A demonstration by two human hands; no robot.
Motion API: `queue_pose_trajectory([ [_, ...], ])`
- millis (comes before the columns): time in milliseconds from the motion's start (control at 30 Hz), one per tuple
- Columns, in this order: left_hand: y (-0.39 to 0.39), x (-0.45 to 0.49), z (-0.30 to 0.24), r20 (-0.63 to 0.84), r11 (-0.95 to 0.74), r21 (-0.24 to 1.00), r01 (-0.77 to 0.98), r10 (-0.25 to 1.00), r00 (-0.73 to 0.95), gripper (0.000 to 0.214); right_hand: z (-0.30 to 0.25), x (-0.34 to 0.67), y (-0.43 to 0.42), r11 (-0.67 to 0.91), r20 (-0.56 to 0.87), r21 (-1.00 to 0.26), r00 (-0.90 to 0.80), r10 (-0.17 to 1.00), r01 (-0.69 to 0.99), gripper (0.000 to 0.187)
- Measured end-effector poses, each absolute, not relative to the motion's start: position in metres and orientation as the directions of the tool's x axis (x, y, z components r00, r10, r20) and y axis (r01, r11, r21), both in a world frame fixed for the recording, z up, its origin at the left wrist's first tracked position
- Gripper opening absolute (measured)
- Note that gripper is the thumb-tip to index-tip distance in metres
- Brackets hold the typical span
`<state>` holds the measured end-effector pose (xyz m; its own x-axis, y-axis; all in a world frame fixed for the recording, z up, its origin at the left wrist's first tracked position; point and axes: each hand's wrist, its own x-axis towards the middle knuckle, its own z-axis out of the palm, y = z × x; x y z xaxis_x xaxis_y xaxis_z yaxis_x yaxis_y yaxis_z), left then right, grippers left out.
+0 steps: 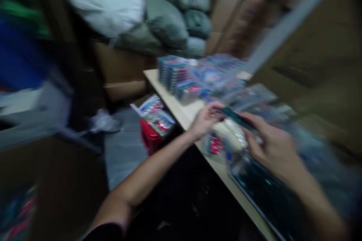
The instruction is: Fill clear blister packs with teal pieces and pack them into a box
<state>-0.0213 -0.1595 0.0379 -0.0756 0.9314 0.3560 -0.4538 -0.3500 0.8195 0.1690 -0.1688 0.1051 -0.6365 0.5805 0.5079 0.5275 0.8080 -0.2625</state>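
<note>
A thin, light-looking dark green strip [236, 117], stiff enough to take by its edges, lies between the left hand [205, 120] and right hand [271, 147] above a plastic-wrapped white bundle [230, 135] on a pale table [181, 107], blur hiding whether either hand clamps it.

Your left hand [205, 120] and right hand [271, 147] pinch a dark-green strip [236, 118]
It is blurred, above a plastic bag [229, 139], near stacked packets [172, 73].

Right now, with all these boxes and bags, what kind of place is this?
It looks like a stockroom or packing room: cardboard boxes, big stuffed sacks, and stacks of packaged goods on a table.
</note>
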Motion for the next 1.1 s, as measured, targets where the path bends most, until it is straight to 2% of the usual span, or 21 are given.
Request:
queue_pose_trajectory([
  [33, -0.150, -0.003, 0.037, 0.343, -0.309, 0.814, -0.492, 0.939, -0.024, 0.044, 0.109, 0.184, -0.167, 0.751, 0.496, -0.290, -0.578, 0.648, 0.593, 0.038],
  [100, -0.140, 0.013, 0.032, 0.263, -0.237, 0.841, -0.487, 0.965, -0.016, 0.050, 0.110, 0.199, -0.156, 0.585, 0.350, -0.573, -0.473, 0.808, 0.575, 0.033],
  [167, -0.136, 0.015, 0.025, 0.174, -0.165, 0.898, -0.407, 0.985, -0.015, 0.052, 0.103, 0.202, -0.140, 0.294, 0.124, -0.851, -0.376, 0.918, 0.436, 0.028],
  [200, -0.135, 0.015, 0.021, 0.134, -0.132, 0.925, -0.356, 0.991, -0.019, 0.053, 0.097, 0.202, -0.133, 0.117, -0.007, -0.932, -0.341, 0.940, 0.342, 0.028],
  [233, -0.136, 0.014, 0.016, 0.099, -0.101, 0.947, -0.306, 0.995, -0.022, 0.054, 0.090, 0.203, -0.127, -0.057, -0.138, -0.967, -0.321, 0.937, 0.248, 0.027],
  [300, -0.135, 0.016, 0.003, 0.028, -0.034, 0.978, -0.205, 0.999, -0.030, 0.055, 0.072, 0.203, -0.121, -0.329, -0.354, -0.935, -0.294, 0.887, 0.133, 0.026],
  [367, -0.130, 0.022, -0.013, -0.048, 0.045, 0.996, -0.083, 0.998, -0.038, 0.052, 0.052, 0.204, -0.118, -0.446, -0.468, -0.883, -0.229, 0.853, 0.144, 0.025],
  [467, -0.118, 0.029, -0.032, -0.110, 0.126, 0.978, 0.164, 0.989, -0.099, 0.043, 0.022, 0.205, -0.115, -0.438, -0.463, -0.870, -0.069, 0.884, 0.228, 0.040],
  [533, -0.112, 0.030, -0.038, -0.080, 0.131, 0.923, 0.361, 0.985, -0.151, 0.036, 0.005, 0.204, -0.114, -0.314, -0.331, -0.872, 0.021, 0.944, 0.377, 0.055],
  [600, -0.112, 0.030, -0.041, -0.021, 0.115, 0.833, 0.542, 0.984, -0.176, 0.032, -0.007, 0.204, -0.114, -0.152, -0.154, -0.758, 0.053, 0.987, 0.634, 0.059],
  [667, -0.118, 0.031, -0.042, 0.034, 0.090, 0.756, 0.649, 0.984, -0.176, 0.034, -0.015, 0.204, -0.114, -0.045, -0.074, -0.555, 0.004, 0.997, 0.831, 0.051],
  [700, -0.123, 0.033, -0.043, 0.053, 0.070, 0.739, 0.670, 0.986, -0.161, 0.037, -0.018, 0.205, -0.114, -0.025, -0.089, -0.489, -0.022, 0.996, 0.872, 0.047],
  [767, -0.135, 0.038, -0.048, 0.067, 0.016, 0.747, 0.665, 0.993, -0.100, 0.042, -0.021, 0.207, -0.115, 0.002, -0.133, -0.440, -0.068, 0.989, 0.898, 0.044],
  [867, -0.153, 0.052, -0.059, 0.027, 0.019, 0.805, 0.594, 0.997, -0.068, 0.047, -0.024, 0.208, -0.116, 0.029, -0.134, -0.460, -0.102, 0.986, 0.887, 0.048],
  [1000, -0.160, 0.072, -0.069, -0.124, 0.194, 0.848, 0.493, 0.977, -0.171, 0.070, -0.029, 0.206, -0.114, 0.047, -0.068, -0.468, -0.090, 0.994, 0.882, 0.059],
  [1100, -0.159, 0.081, -0.068, -0.136, 0.206, 0.852, 0.481, 0.975, -0.175, 0.077, -0.032, 0.207, -0.107, 0.028, -0.062, -0.568, -0.077, 0.995, 0.822, 0.058],
])
